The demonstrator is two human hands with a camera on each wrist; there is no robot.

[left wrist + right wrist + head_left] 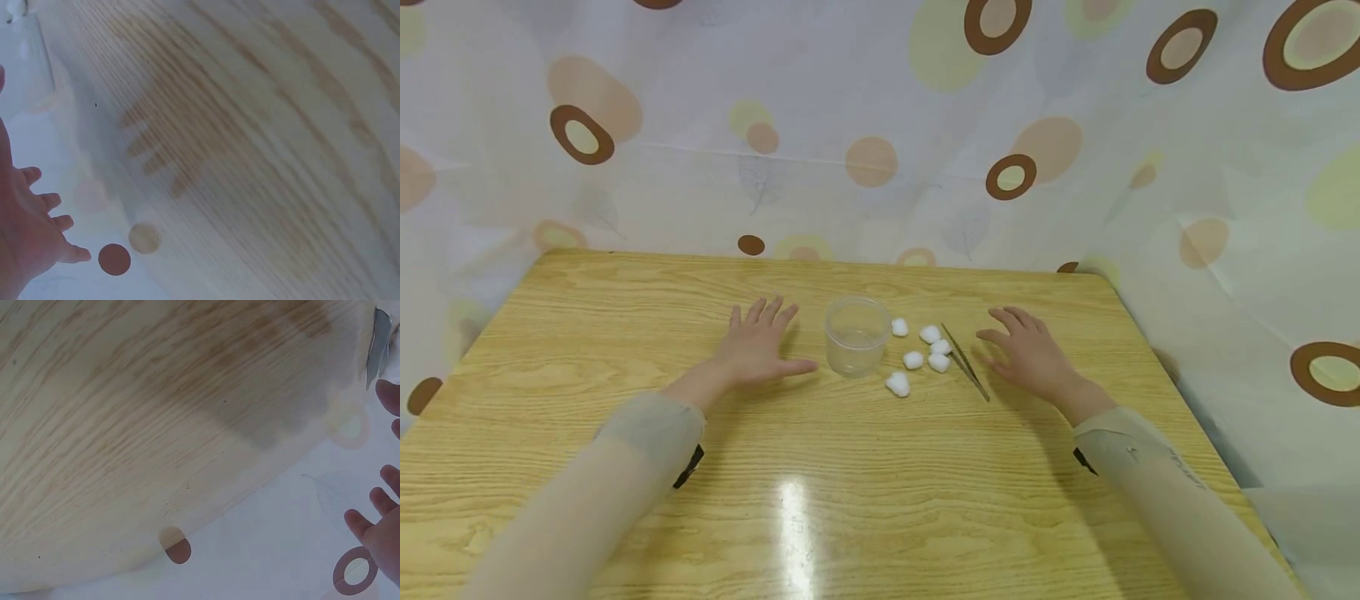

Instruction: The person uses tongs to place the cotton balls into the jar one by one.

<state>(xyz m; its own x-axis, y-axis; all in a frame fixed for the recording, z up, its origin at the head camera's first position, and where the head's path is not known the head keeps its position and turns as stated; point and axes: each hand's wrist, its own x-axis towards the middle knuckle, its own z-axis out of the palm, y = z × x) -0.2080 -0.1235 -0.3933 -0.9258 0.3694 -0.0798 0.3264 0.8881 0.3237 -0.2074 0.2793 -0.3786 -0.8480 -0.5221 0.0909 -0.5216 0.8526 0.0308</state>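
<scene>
A clear round plastic container [856, 360] stands upright on the wooden table, between the two hands. Just right of it lie several white cotton balls [913, 360]. Metal tweezers [967, 367] rest beside the cotton balls, their tips hard to make out. My left hand [754, 346], fingers spread and holding nothing, hovers left of the container with the thumb toward it. My right hand [1030, 354] is right of the tweezers, apart from them, its fingers loosely extended. In the left wrist view, the left hand [28, 231] shows at the left edge; the right hand [384, 540] shows at the right edge.
The wooden table [880, 500] has a bright reflection near its front. A pale cloth with brown and beige circles [872, 162] hangs behind it and down the right side. Light sleeves [1150, 467] cover both forearms, with a dark strap piece at each wrist.
</scene>
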